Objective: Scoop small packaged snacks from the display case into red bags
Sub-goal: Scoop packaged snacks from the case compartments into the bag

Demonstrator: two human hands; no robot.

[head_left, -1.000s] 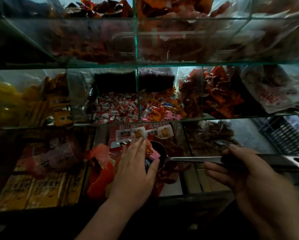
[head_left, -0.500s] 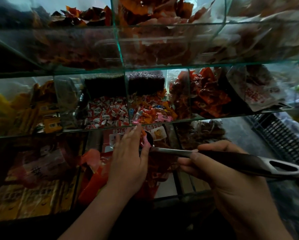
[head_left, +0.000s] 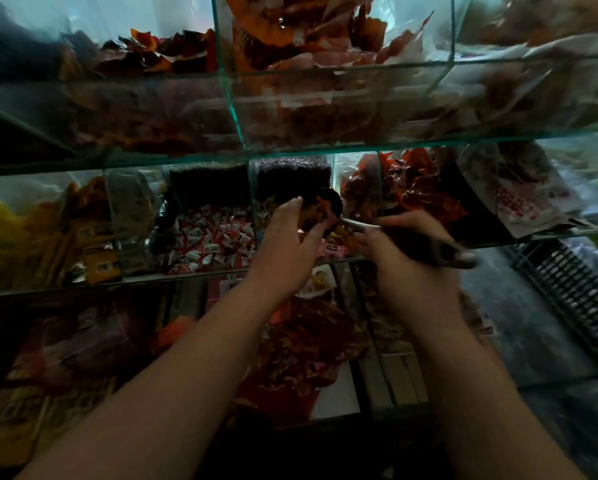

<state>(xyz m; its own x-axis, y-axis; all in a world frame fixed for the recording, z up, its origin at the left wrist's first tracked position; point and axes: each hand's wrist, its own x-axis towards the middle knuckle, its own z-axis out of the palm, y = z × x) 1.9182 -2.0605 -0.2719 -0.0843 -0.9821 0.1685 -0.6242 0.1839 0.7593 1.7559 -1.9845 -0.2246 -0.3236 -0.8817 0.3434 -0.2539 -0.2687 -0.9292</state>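
The left hand had risen from the lowest tier to the middle shelf of the glass display case, fingers curved and slightly spread, cupped against the small packaged snacks heaped in the dark round scoop. The right hand was curled tight round its blurred metal handle, likewise higher than a second earlier. Judged: load lifted, steadied for transfer; no red bag visible.

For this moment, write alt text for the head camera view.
The right hand holds a scoop of wrapped snacks by its handle at a glass display case's middle shelf, while the left hand cups the scoop's bowl. Snack-filled compartments surround them.
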